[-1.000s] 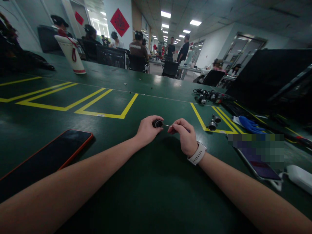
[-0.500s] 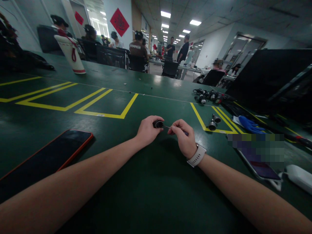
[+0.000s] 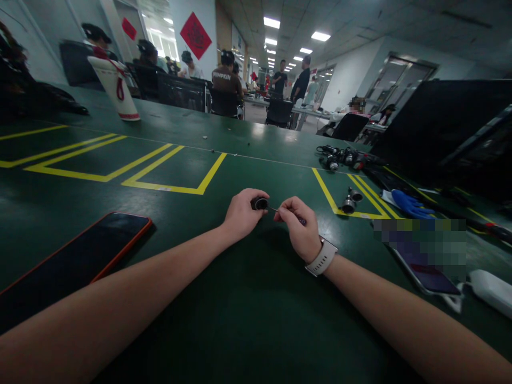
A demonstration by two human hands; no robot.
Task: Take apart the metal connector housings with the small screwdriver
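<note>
Head camera, looking down over the green table [image 3: 248,320]: person's two bare hands near the middle, close together, a small gap between. Left hand [image 3: 241,217] closed around a small dark round part [image 3: 261,204], fingers over the top, thumb below; its ringed open end faces the right hand. Right hand [image 3: 299,226] pinches a thin tool [image 3: 303,221], dark handle back in the palm, slim metal shaft pointing left at the part. Tip is right at the part's rim; from where I stand, can't tell whether it's inside or only touching. Pale watch strap [image 3: 322,258] on the right wrist.

To the right of the hands: metal round fittings [image 3: 349,206] at the yellow tape [image 3: 325,192], with a bunch of cabled connectors [image 3: 334,160] farther back. Past those, a blue glove [image 3: 408,202], then a phone [image 3: 430,274], partly pixelated, and a white device [image 3: 494,292] just beside it. Left side: big dark phone [image 3: 84,246] in an orange-edged case, next to the left forearm. White cup [image 3: 119,88] far back, leaning in view. People [image 3: 226,80] seated and standing beyond the table.
</note>
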